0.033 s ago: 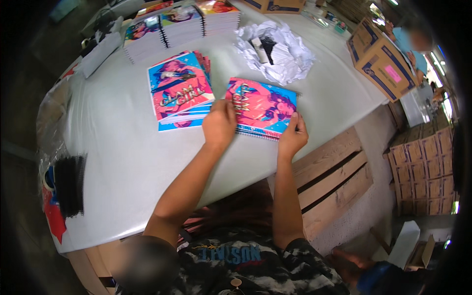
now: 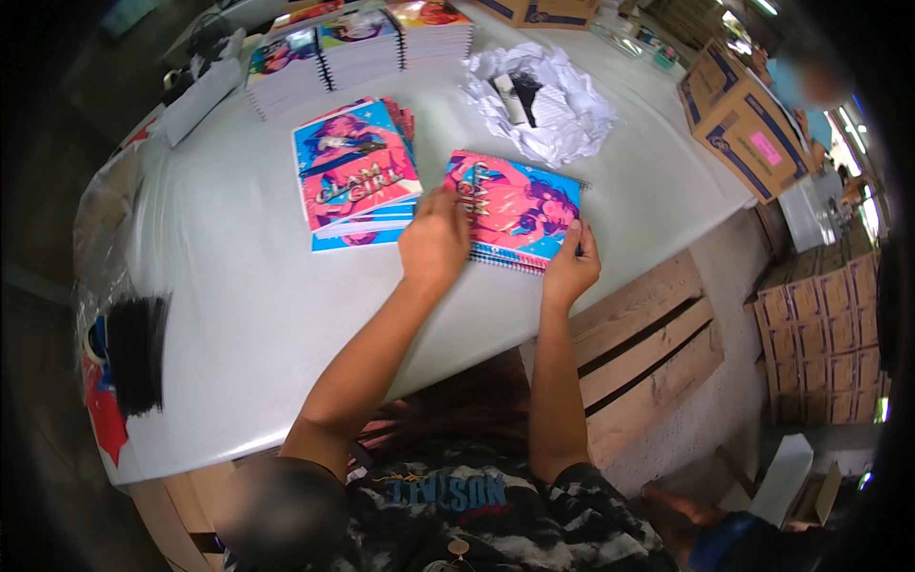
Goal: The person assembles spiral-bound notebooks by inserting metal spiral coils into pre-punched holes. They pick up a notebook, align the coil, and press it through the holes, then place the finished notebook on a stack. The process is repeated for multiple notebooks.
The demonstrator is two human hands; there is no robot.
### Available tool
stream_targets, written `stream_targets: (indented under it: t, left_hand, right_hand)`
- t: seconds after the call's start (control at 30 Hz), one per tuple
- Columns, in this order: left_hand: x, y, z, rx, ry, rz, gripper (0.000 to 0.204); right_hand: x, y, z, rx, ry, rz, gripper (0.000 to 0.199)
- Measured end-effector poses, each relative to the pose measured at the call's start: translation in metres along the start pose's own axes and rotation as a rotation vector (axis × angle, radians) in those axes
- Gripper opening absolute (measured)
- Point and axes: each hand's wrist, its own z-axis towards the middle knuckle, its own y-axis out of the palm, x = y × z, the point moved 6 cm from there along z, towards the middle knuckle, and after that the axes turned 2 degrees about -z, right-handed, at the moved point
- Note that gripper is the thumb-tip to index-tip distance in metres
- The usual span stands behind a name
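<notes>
Head view: two bare hands, one pile of notebooks between them, lying on the white bench just right of centre. At least two notebooks, exact count not visible; coils show along the near edge and at the far right corner; top cover pink and blue. Right grip clamped on the near right corner, thumb on top. Left grip curled against the left edge, thumb hidden, so cannot tell whether it is closed on them.

One pile of booklets just left of the left grip, fanned, same colours, too overlapped to count. Behind it, three tall stacks in a front row: left stack, middle stack, right stack. One wad of crumpled white paper right of those. Two cartons on the bench: one at the far edge, one at the right. One bundle of black coils at the left edge. One co-worker beyond the right carton.
</notes>
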Motion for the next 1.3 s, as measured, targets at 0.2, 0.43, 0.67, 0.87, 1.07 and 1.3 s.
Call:
stream_targets:
  t: [0.2, 0.43, 0.67, 0.87, 1.07, 1.3]
  left_hand:
    - [-0.018, -0.078, 0.032, -0.007, 0.289, 0.549, 0.031]
    - [-0.073, -0.116, 0.057, -0.556, 0.01, 0.427, 0.033]
    - [-0.062, -0.123, 0.089, -0.66, 0.019, 0.401, 0.023]
    - [0.014, -0.169, 0.043, -0.231, 0.568, 0.545, 0.021]
    - [0.042, -0.193, -0.004, -0.181, 0.597, 0.353, 0.025]
    - [0.016, -0.236, -0.029, -0.045, 0.134, 0.101, 0.042]
  right_hand:
    - [-0.003, -0.007, -0.003, -0.03, -0.03, -0.045, 0.042]
    - [-0.039, -0.021, -0.014, 0.133, -0.484, -0.251, 0.043]
    - [-0.088, 0.001, -0.06, -0.134, -0.698, -0.069, 0.041]
    - [-0.15, 0.008, -0.106, -0.458, -0.864, -0.109, 0.049]
    - [-0.178, 0.069, -0.134, -0.881, -1.036, -0.25, 0.024]
    - [-0.198, 0.092, -0.037, -0.839, -0.448, 0.125, 0.018]
